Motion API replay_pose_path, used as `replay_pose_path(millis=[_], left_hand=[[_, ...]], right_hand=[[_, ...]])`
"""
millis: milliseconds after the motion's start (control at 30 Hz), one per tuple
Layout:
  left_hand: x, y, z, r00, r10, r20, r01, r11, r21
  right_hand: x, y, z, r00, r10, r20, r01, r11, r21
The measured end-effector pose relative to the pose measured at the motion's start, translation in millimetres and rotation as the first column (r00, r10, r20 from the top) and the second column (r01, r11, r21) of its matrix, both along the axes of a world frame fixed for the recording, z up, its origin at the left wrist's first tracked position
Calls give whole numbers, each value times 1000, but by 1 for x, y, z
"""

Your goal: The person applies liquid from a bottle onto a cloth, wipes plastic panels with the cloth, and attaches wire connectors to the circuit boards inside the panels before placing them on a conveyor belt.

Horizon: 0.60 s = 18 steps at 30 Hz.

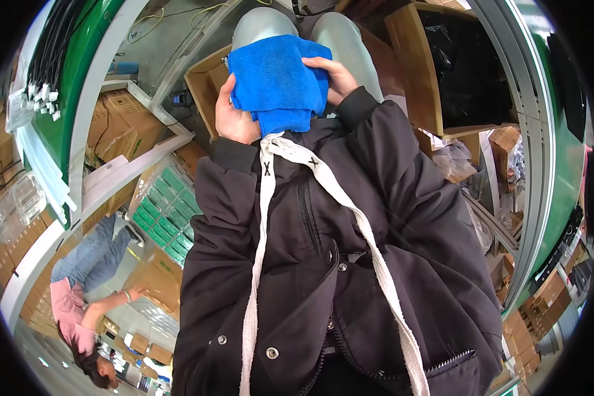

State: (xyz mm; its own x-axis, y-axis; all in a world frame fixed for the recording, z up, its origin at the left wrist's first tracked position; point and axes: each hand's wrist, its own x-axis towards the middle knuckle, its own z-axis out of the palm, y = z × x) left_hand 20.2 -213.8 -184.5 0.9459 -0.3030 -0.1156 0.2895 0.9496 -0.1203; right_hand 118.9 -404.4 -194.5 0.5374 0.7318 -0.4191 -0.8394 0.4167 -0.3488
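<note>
A folded blue cloth (277, 72) lies over my light-coloured trouser legs, its lower part hanging as a narrower flap. My left hand (237, 117) grips the cloth's left edge, with the thumb up along the side and the other fingers hidden. On the right edge, my right hand (336, 78) pinches the cloth, its thumb on top and the fingers mostly underneath. Whatever may lie under the cloth is covered. Just below its flap, a white cord (285, 146) with black X marks runs in two strands down the front of my dark jacket (350, 264).
An open carton with black plastic (468, 72) stands to the right. Grey metal frame posts (541, 132) rise on both sides. At left are a cardboard box (122, 122), a crate of green items (165, 211) and hanging black cables (49, 59). A person in pink (72, 310) bends at lower left.
</note>
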Motion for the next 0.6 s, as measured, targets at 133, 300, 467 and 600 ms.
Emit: replay_pose_path(millis=[133, 300, 467, 600], left_hand=[[-1, -2, 8, 999, -28, 30, 29, 999, -19], [-15, -13, 42, 982, 31, -186, 15, 970, 243], [-19, -19, 48, 971, 10, -237, 57, 961, 271], [-5, -13, 27, 973, 37, -229, 21, 969, 248]], right_hand=[[1, -1, -4, 999, 25, -28, -25, 1000, 16], [-3, -1, 2, 998, 60, -6, -59, 994, 94], [-3, -7, 4, 991, 120, -54, -111, 983, 144], [1, -7, -4, 995, 86, -56, -80, 991, 111]])
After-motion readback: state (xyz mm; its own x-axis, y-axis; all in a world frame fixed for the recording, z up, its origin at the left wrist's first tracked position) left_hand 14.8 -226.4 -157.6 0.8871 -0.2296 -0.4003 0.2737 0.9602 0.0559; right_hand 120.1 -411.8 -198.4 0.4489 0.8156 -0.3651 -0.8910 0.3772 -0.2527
